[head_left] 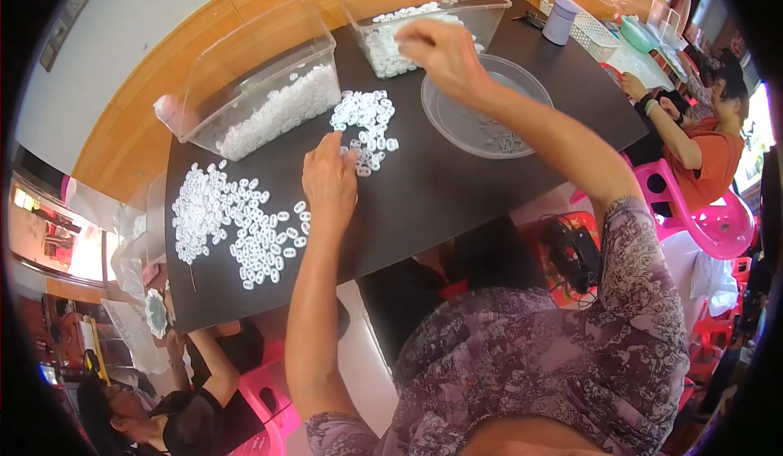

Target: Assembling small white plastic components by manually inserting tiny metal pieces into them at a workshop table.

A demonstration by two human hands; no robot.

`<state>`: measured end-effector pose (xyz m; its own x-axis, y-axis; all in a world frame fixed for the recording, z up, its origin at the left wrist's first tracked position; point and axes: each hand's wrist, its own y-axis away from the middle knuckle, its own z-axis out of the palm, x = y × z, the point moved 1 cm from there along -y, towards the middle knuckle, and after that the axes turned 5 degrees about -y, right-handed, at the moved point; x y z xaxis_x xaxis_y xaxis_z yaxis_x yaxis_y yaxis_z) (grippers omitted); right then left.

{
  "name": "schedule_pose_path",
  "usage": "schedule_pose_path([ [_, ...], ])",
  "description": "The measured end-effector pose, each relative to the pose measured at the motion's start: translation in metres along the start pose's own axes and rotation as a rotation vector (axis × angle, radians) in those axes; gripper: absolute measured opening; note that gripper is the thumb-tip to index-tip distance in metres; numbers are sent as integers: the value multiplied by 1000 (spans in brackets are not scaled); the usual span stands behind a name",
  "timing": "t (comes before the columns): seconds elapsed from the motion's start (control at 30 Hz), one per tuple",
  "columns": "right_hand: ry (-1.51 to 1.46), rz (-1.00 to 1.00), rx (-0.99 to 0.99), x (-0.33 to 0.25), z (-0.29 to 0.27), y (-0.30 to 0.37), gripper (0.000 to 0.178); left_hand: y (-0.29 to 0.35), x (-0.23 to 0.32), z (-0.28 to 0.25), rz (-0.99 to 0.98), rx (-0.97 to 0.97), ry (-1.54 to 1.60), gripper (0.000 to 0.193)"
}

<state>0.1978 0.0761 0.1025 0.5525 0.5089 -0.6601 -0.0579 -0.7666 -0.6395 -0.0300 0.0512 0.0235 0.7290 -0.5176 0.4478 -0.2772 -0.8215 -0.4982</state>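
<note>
My left hand [329,177] rests on the dark table, its index finger and thumb apart at the near edge of a small pile of white oval pieces [364,112]. I see nothing held in it. Over the far clear plastic bin [481,17], which holds more white pieces [390,55], hovers my right hand [447,55]. Its fingers are bent together, and whatever is between the fingertips is too small to make out. Beneath my right forearm stands a round clear shallow tray [436,117] with small grey bits [502,136] inside.
A second clear bin [204,89] of whitish pieces stands at the back left. Spread piles of oval pieces [261,240] cover the table's left. A lavender cup [559,22] and white basket [594,36] stand far right. Other people sit at left [183,423] and right [705,158].
</note>
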Motion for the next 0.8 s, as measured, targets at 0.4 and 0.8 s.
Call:
schedule_pose_path([
  [0.4,557,-289,142,77,23,-139,8,-84,-14,74,289,-222,-244,41],
  [0.8,645,-197,-73,115,31,-156,8,-94,9,81,159,-356,-433,43],
])
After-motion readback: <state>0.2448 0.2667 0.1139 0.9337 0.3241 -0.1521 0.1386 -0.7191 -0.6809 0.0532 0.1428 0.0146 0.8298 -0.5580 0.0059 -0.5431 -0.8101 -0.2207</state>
